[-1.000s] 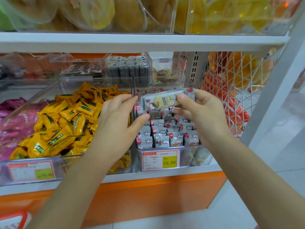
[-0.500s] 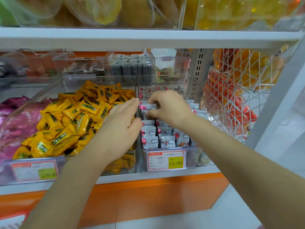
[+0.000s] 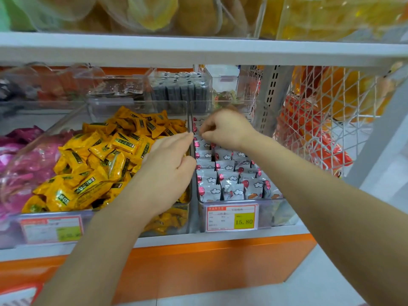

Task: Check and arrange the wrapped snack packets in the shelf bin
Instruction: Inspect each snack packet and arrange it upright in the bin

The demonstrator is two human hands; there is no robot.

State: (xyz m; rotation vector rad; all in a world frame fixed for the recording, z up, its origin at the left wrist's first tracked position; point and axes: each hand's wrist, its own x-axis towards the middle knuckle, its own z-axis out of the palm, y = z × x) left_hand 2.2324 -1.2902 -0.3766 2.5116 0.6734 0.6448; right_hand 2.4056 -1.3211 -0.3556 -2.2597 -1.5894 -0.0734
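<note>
Standing upright in rows, packets (image 3: 209,188) face front; right hand (image 3: 227,129) over rear.

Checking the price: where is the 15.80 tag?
In the head view, the 15.80 tag sits on the front wall of the silver-packet bin, right of centre, beside the yellow-packet bin.

The left hand (image 3: 167,173) reached forward, back upward, its fingers (image 3: 176,142) straight and close together, the thumb set apart beneath them. The right hand (image 3: 227,129) lay just beyond it and to its right, knuckles up, fingers curled downward with thumb and forefinger tips drawn together (whether they pinched anything could not be made out). The left forearm (image 3: 99,239) and right forearm (image 3: 309,184) were bare and extended.
</note>
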